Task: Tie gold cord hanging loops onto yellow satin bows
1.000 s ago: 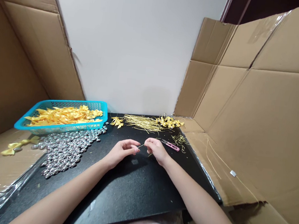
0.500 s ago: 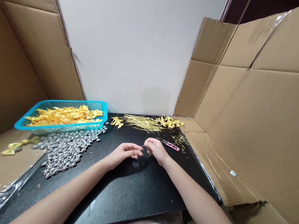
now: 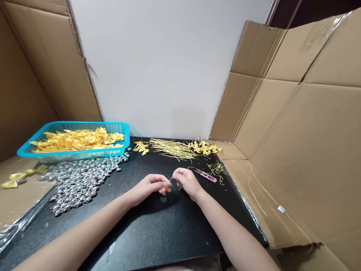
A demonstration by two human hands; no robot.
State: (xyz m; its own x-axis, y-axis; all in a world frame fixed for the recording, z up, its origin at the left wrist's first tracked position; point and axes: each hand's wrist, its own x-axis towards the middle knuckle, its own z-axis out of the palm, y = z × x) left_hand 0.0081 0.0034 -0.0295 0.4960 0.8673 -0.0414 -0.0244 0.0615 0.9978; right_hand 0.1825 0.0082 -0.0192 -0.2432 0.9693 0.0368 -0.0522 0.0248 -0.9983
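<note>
Between my two hands runs a thin gold cord [image 3: 170, 180], above the middle of the black tabletop [image 3: 169, 230]. My left hand [image 3: 151, 187] pinches one part of it between thumb and fingers. The fingers of my right hand [image 3: 187, 182] are closed on another part, and a short end pokes out below them. Just right of that hand lies a pair of pink-handled thread snips [image 3: 206, 176]. Beyond the hands is a pile of straight gold cords [image 3: 174, 149]. Whether anything else is inside the fingers is too small to see.
A blue basket [image 3: 122, 144] of yellow ribbon bows [image 3: 79, 139] stands back left, with many silver beads [image 3: 80, 180] before it. Finished-looking bow pieces [image 3: 203, 147] and cord scraps [image 3: 218, 169] lie back right. Cardboard walls [image 3: 323, 139] flank the table; a pale wall [image 3: 163, 55] closes the back.
My right hand has shifted slightly left, closer to my left hand, and the stretch of cord between them looks a little steeper. The things on the table have stayed put.
</note>
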